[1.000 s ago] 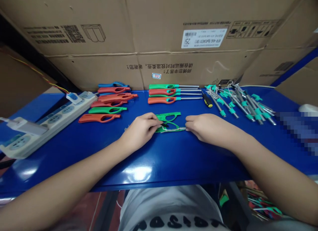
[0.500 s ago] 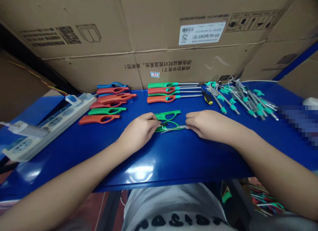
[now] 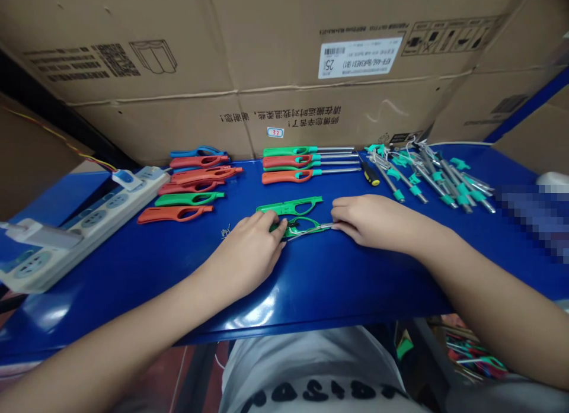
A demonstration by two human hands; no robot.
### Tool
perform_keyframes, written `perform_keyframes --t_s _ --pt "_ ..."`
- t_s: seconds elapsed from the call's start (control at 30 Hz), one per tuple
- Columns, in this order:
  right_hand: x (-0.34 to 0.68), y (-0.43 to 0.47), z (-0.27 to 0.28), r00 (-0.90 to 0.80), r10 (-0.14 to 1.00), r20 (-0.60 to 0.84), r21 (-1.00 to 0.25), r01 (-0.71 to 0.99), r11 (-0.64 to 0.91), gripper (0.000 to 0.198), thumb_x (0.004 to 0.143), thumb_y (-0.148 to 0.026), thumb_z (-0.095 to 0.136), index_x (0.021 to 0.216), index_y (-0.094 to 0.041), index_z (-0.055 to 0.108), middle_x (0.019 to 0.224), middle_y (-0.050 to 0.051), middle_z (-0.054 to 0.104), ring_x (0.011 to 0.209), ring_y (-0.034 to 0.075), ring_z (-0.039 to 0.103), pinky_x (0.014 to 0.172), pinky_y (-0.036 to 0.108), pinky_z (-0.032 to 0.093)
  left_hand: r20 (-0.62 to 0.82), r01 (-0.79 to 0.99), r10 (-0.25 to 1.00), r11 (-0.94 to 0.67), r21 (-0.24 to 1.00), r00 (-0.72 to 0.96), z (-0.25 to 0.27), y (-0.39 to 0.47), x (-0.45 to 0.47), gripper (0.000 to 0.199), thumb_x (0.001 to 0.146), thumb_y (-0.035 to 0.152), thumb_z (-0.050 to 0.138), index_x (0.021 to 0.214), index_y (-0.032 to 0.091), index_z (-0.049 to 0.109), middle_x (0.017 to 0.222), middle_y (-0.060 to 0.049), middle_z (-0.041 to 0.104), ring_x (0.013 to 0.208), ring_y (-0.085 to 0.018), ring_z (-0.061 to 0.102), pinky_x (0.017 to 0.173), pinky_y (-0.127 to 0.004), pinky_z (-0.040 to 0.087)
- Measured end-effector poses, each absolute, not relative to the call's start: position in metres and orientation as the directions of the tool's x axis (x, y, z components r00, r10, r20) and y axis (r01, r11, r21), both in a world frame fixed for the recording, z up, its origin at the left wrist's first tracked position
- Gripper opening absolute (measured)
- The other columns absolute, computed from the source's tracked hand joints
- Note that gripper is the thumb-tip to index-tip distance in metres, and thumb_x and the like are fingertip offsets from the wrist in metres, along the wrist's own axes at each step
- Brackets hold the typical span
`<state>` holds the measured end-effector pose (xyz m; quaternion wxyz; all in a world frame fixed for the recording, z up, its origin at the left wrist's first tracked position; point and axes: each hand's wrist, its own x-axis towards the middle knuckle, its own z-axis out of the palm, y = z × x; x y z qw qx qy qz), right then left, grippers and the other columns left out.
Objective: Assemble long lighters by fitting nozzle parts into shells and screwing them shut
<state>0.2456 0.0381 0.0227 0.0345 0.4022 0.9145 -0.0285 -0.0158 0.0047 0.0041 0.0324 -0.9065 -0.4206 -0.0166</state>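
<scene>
Both hands work close together over the shiny blue table (image 3: 320,282). I see the left hand (image 3: 251,253) with bent fingers on the back end of an open green plastic lighter half (image 3: 291,230); I cannot tell if it pinches. The right hand (image 3: 371,220) pinches the tip of a thin silver metal tube (image 3: 326,226) that sticks out of that half. Just past the left hand's fingers lies another open green plastic half (image 3: 284,207). Farther past both hands, I see long-nosed lighters in green, red and orange (image 3: 287,176). Past the right hand lies a black-and-yellow screwdriver (image 3: 370,173), near a pile of silver tubes with teal plastic bits (image 3: 438,179).
</scene>
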Motion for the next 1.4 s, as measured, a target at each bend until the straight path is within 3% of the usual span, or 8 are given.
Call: perform_keyframes --t_s 0.1,0.23,0.53,0.8,1.0,1.13,1.2,1.4 --pt "0.252 0.040 0.024 -0.712 0.699 -0.065 -0.161 0.699 0.697 0.015 0.093 -0.021 0.055 0.084 -0.016 0.066 0.087 0.005 0.065 0.071 0.015 0.056 0.063 0.026 0.035 0.099 0.740 0.740 -0.671 0.038 0.666 -0.002 0.007 -0.018 0.037 0.099 0.016 0.047 0.132 0.009 0.063 0.112 -0.018 0.063 0.102 -0.032 0.061 0.087 -0.048 0.056" --pt "0.254 0.041 0.026 -0.731 0.682 -0.007 -0.340 0.643 0.686 0.015 0.090 -0.020 0.057 0.099 -0.018 0.068 0.094 0.003 0.066 0.071 0.013 0.057 0.065 0.024 0.040 0.199 0.669 0.727 -0.684 0.291 0.657 -0.013 0.013 -0.018 0.033 0.096 0.016 0.057 0.129 0.012 0.065 0.111 -0.013 0.065 0.105 -0.027 0.062 0.094 -0.043 0.055" --pt "0.234 0.040 0.002 -0.701 0.702 0.128 -0.237 0.666 0.708 0.019 0.098 -0.032 0.057 0.104 -0.020 0.070 0.107 0.005 0.069 0.084 0.015 0.065 0.070 0.025 0.041 0.287 0.585 0.714 -0.693 0.421 0.639 -0.021 0.017 -0.014 0.039 0.092 0.018 0.067 0.130 0.015 0.065 0.109 -0.009 0.068 0.106 -0.024 0.065 0.097 -0.041 0.055" --pt "0.232 0.046 -0.007 -0.759 0.636 0.142 -0.201 0.607 0.769 0.023 0.101 -0.024 0.049 0.090 -0.017 0.068 0.093 0.005 0.069 0.081 0.015 0.062 0.065 0.025 0.034 0.295 0.567 0.731 -0.670 0.479 0.615 -0.022 0.017 -0.011 0.036 0.092 0.021 0.068 0.128 0.019 0.067 0.106 -0.008 0.068 0.101 -0.023 0.066 0.095 -0.040 0.055" --pt "0.226 0.039 0.000 -0.794 0.603 0.073 0.013 0.606 0.796 0.024 0.098 -0.014 0.045 0.089 -0.017 0.068 0.093 0.005 0.070 0.067 0.014 0.053 0.056 0.029 0.021 0.293 0.553 0.682 -0.722 0.416 0.670 -0.023 0.017 -0.012 0.037 0.095 0.018 0.062 0.132 0.017 0.064 0.104 -0.009 0.063 0.099 -0.023 0.062 0.093 -0.039 0.054" --pt "0.222 0.034 0.006 -0.798 0.602 0.012 0.063 0.602 0.796 0.023 0.095 -0.011 0.047 0.092 -0.016 0.069 0.096 0.007 0.070 0.068 0.014 0.054 0.056 0.029 0.020 0.265 0.573 0.644 -0.763 0.300 0.718 -0.020 0.013 -0.010 0.034 0.101 0.020 0.051 0.132 0.020 0.064 0.105 -0.010 0.059 0.099 -0.024 0.057 0.090 -0.041 0.054" --pt "0.224 0.034 0.009 -0.782 0.623 0.015 0.013 0.623 0.782 0.024 0.098 -0.015 0.047 0.093 -0.016 0.070 0.098 0.007 0.069 0.070 0.015 0.057 0.057 0.028 0.025 0.239 0.595 0.635 -0.772 0.225 0.734 -0.017 0.010 -0.008 0.034 0.103 0.022 0.044 0.130 0.019 0.065 0.106 -0.012 0.058 0.099 -0.025 0.056 0.088 -0.042 0.054" --pt "0.244 0.040 0.019 -0.763 0.634 0.127 -0.358 0.560 0.747 0.017 0.094 -0.018 0.053 0.102 -0.017 0.068 0.100 0.006 0.069 0.083 0.016 0.061 0.071 0.026 0.041 0.125 0.661 0.662 -0.749 0.057 0.739 -0.010 0.003 -0.005 0.038 0.103 0.019 0.043 0.135 0.011 0.060 0.108 -0.014 0.059 0.100 -0.027 0.058 0.090 -0.043 0.056"
